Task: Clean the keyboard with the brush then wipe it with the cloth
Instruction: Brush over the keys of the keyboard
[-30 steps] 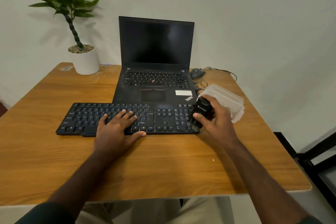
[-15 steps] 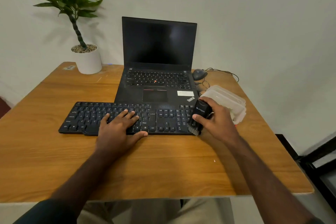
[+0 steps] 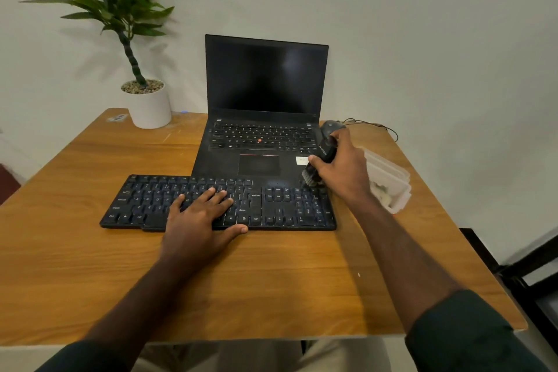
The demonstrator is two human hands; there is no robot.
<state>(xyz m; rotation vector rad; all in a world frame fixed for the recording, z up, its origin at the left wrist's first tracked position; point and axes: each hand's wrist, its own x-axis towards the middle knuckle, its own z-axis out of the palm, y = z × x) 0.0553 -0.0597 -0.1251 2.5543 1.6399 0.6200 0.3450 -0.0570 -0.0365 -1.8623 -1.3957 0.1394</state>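
A black full-size keyboard (image 3: 151,202) lies across the wooden table (image 3: 271,281), in front of an open laptop. My left hand (image 3: 199,214) rests flat on the keyboard's middle keys, fingers spread. My right hand (image 3: 341,169) grips a black brush (image 3: 324,151) by its body. The pale bristles (image 3: 308,177) point down at the keyboard's far right corner, above the number pad. No cloth is plainly visible.
An open black laptop (image 3: 265,118) with a dark screen stands behind the keyboard. A potted plant (image 3: 148,103) sits at the back left. A clear plastic container (image 3: 389,184) lies at the right edge, a mouse (image 3: 330,125) and cable behind it.
My right hand has carried the brush from the keyboard's near right corner up to its far right corner. My left hand stays on the keys. The camera has moved closer.
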